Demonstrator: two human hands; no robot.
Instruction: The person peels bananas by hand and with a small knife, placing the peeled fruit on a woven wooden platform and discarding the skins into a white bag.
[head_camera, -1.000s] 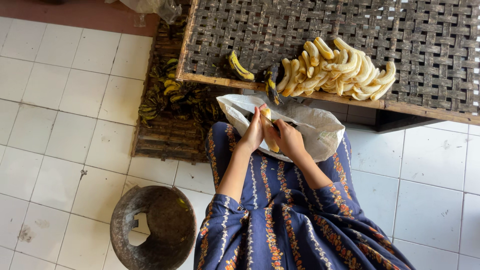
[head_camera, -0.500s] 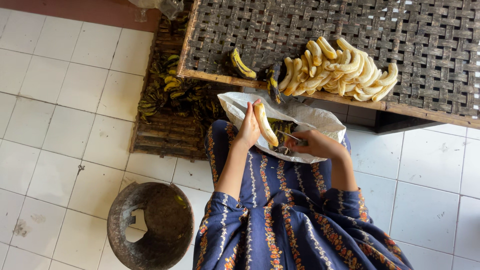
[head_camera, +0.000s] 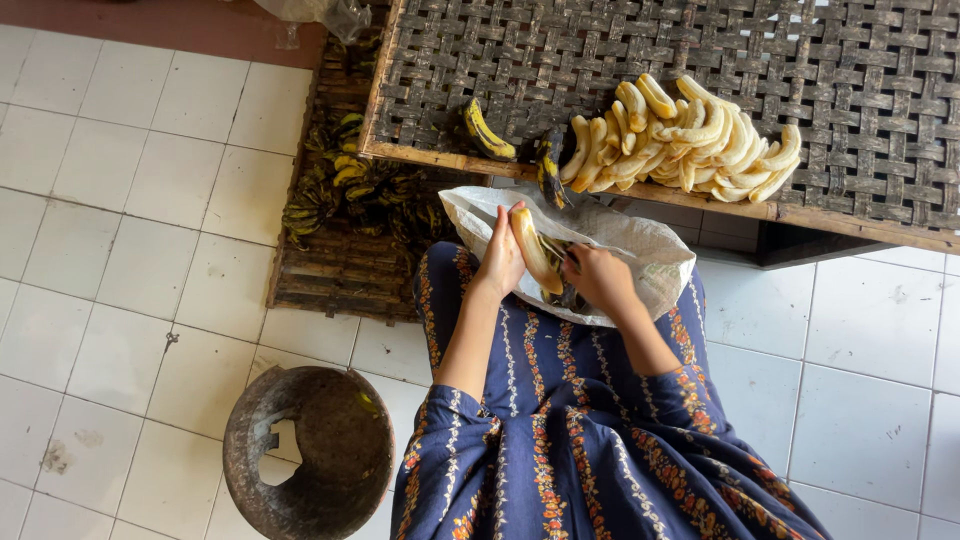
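A white plastic bag (head_camera: 640, 250) lay spread open across the person's lap, its far edge touching the front rim of a low woven table (head_camera: 850, 80). Above the bag, the left hand (head_camera: 502, 258) was closed around a pale peeled banana (head_camera: 532, 250), holding it upright. The right hand (head_camera: 597, 277) sat just beside it, fingers curled on dark banana peel (head_camera: 556, 258) over the bag; exactly how it gripped was hard to make out.

On the table, a heap of peeled bananas (head_camera: 680, 135) rested near the front edge, with two unpeeled, yellow-and-black bananas (head_camera: 487, 130) just to its left. The table top was a dark basket weave in a wooden frame, cut off at the top and right.

The floor was white square tile (head_camera: 120, 200). A slatted wooden crate (head_camera: 340, 270) to the left of the table held bunches of dark, overripe bananas (head_camera: 340, 190), partly hidden in shadow. Near the person's left knee stood a round, dark, broken basket (head_camera: 305, 455), tile showing through its holes. The person wore a navy floral-striped dress (head_camera: 570, 430).
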